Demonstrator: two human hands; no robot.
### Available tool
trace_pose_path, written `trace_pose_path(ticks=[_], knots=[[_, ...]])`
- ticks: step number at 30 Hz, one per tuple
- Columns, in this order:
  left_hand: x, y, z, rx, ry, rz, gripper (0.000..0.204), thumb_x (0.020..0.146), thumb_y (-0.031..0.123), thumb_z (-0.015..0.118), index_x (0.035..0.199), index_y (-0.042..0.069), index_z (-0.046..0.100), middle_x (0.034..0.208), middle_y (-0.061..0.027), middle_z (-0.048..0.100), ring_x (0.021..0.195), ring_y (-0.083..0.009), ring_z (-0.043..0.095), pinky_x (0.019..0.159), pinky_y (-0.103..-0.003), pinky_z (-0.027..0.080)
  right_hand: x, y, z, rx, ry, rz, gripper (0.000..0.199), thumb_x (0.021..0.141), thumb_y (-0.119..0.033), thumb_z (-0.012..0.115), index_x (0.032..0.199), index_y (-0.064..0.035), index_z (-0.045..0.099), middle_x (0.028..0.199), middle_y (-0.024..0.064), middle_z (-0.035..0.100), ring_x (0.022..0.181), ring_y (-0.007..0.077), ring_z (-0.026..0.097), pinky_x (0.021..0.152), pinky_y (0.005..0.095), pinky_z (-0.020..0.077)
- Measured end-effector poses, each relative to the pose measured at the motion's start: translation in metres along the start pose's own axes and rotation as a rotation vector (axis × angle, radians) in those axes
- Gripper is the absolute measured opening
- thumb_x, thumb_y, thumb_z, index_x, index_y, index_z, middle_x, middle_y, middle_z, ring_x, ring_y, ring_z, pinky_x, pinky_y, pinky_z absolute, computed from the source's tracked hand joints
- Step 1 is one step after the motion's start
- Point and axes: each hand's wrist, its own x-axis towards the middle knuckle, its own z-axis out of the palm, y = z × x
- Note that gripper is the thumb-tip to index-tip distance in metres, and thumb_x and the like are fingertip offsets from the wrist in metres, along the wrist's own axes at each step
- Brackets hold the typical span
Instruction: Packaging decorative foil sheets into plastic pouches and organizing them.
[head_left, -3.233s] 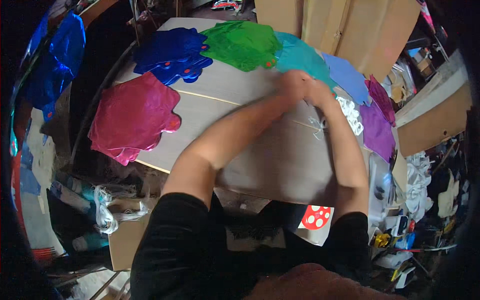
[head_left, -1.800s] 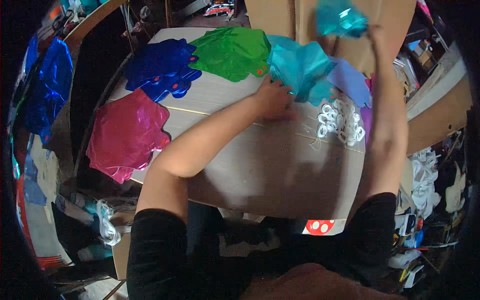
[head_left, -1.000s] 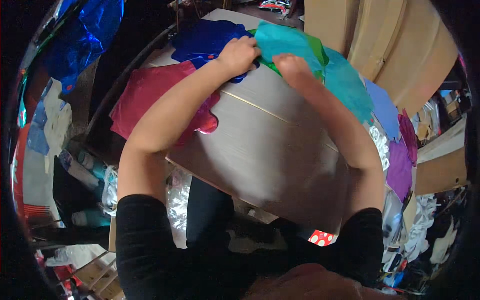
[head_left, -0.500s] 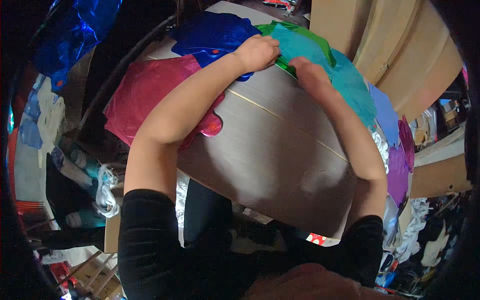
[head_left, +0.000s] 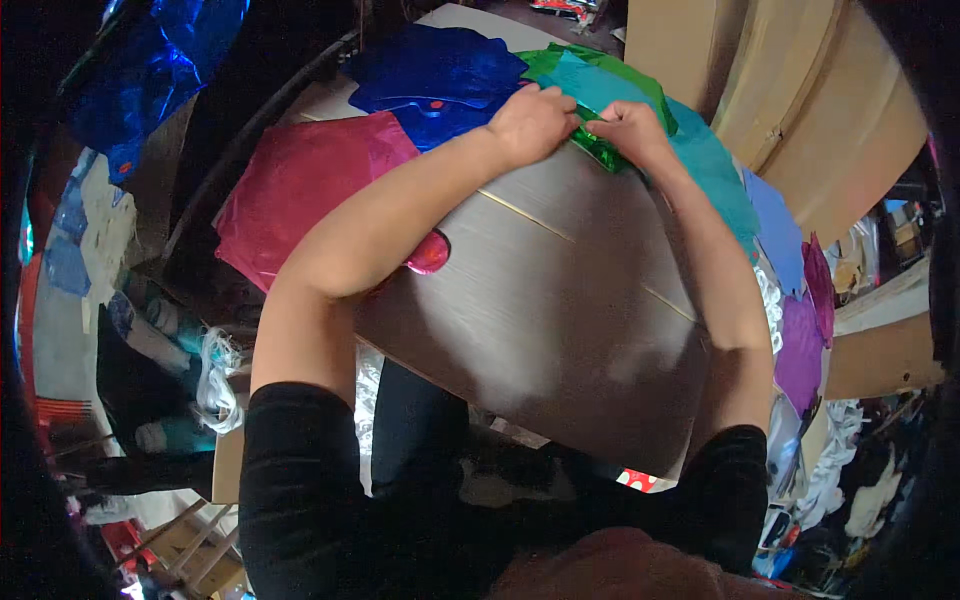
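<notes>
At the far side of the table, my left hand (head_left: 538, 122) has its fingers curled at the edge of a shiny green foil piece (head_left: 600, 148). Close beside it, my right hand (head_left: 634, 132) pinches the same foil between thumb and fingers. The foil looks flat and uninflated, and its near edge hangs over the grey tabletop. A teal foil sheet (head_left: 700, 160) lies just beyond and right of my right hand. Left of my left hand lie dark blue foil pieces (head_left: 435, 70) with a small red spot. My left forearm partly covers a crimson foil stack (head_left: 310, 180).
The grey table (head_left: 530, 290) has a pale seam across it. Periwinkle (head_left: 775, 225) and purple foil (head_left: 798, 345) lie along its right edge. Cardboard sheets (head_left: 850, 150) stand behind at the right. White string (head_left: 217, 380) hangs at the left, near blue foil (head_left: 150, 80).
Both hands have shifted slightly right. My right hand has turned, its thumb and fingers now pinched. More of the green foil's near edge shows below the hands.
</notes>
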Motion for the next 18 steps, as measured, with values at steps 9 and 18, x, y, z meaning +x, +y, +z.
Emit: trace_pose_path(ticks=[9, 18], knots=[[0.011, 0.007, 0.003, 0.046, -0.081, -0.066, 0.017, 0.076, 0.021, 0.064, 0.090, 0.014, 0.068, 0.093, -0.0060, 0.058, 0.095, -0.0253, 0.056, 0.079, -0.042, 0.046, 0.010, 0.010, -0.012, 0.346, -0.135, 0.241, 0.024, 0.078, -0.025, 0.081, 0.076, -0.0085, 0.064, 0.070, -0.0060, 0.058, 0.063, 0.0039, 0.048, 0.055, 0.0229, 0.0385], [0.006, 0.006, 0.014, -0.302, -0.230, -0.108, 0.029, 0.085, 0.037, 0.062, 0.093, 0.009, 0.066, 0.086, -0.0157, 0.065, 0.085, -0.0335, 0.066, 0.089, -0.047, 0.045, 0.059, 0.047, -0.058, -0.013, 0.107, -0.028, 0.030, 0.081, -0.021, 0.073, 0.107, -0.0072, 0.067, 0.097, 0.0053, 0.069, 0.086, 0.0145, 0.062, 0.079, 0.0298, 0.0508]])
